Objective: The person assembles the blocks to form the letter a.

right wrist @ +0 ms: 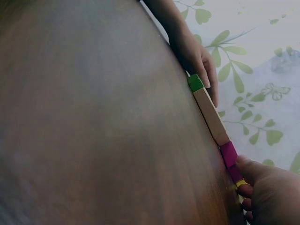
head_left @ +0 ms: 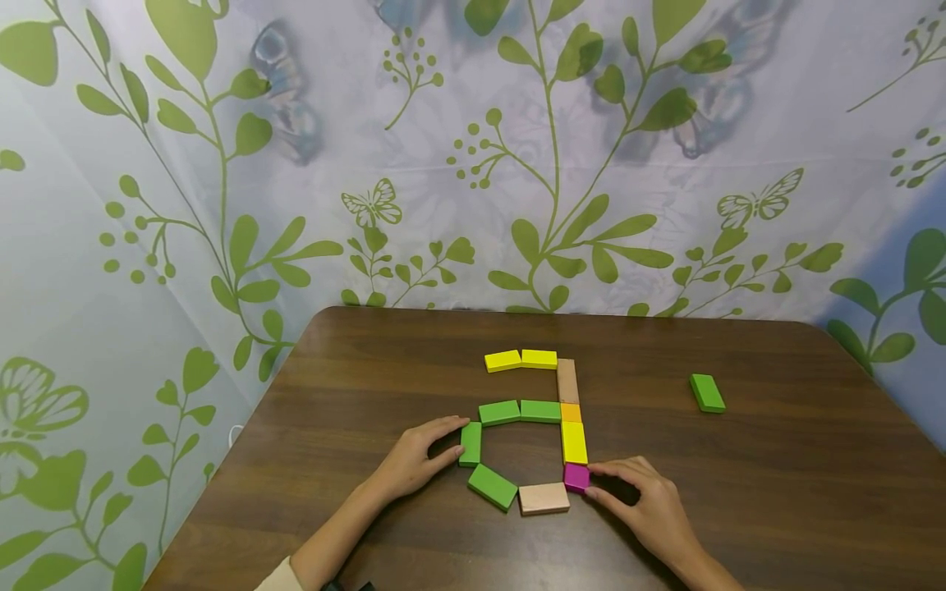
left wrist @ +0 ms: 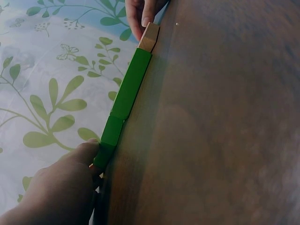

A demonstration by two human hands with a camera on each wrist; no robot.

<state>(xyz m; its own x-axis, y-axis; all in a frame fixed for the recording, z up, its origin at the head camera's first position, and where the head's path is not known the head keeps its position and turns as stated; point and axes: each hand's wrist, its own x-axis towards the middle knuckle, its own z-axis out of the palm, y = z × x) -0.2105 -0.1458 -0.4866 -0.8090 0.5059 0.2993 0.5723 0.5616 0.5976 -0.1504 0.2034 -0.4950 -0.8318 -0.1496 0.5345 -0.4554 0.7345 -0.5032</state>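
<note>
Wooden blocks lie flat on the brown table in a closed loop with an arm on top. My left hand (head_left: 414,455) touches the upright green block (head_left: 470,444) on the loop's left side, with its fingertip at the top end and thumb on the side. At the lower right corner, my right hand (head_left: 650,505) pinches the short purple block (head_left: 576,478) between thumb and forefinger. Above the purple block stand a yellow block (head_left: 574,443), a small orange block (head_left: 571,413) and a natural wood block (head_left: 567,381). Another natural wood block (head_left: 544,498) forms the bottom.
Two green blocks (head_left: 499,413) cross the loop's top, and a slanted green block (head_left: 493,487) closes its lower left. Two yellow blocks (head_left: 503,361) make the upper arm. A lone green block (head_left: 707,393) lies off to the right. A leaf-patterned cloth (head_left: 414,156) hangs behind the table.
</note>
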